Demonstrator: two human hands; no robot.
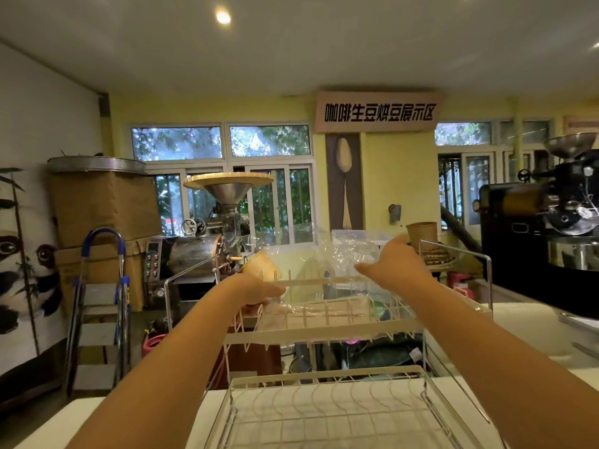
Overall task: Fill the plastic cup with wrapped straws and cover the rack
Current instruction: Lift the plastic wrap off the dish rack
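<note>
A white two-tier wire rack [324, 332] stands on the counter in front of me. Both arms reach over its upper tier. A clear crinkled plastic sheet [353, 251] is stretched between my hands above that tier. My left hand [259, 290] grips the sheet's left edge at the upper rack's left end. My right hand [392, 257] holds the sheet's right part higher up, palm turned inward. A tan paper cup [261, 265] lies tilted just behind my left hand. Pale wrapped straws [327, 309] lie on the upper tier under the sheet.
Brown paper cups [423, 236] stand at the rack's far right corner. The lower wire tier [324, 413] is close to me. A coffee roaster [201, 251] and a blue stepladder [100, 306] stand behind on the left, a black roaster [547, 222] on the right.
</note>
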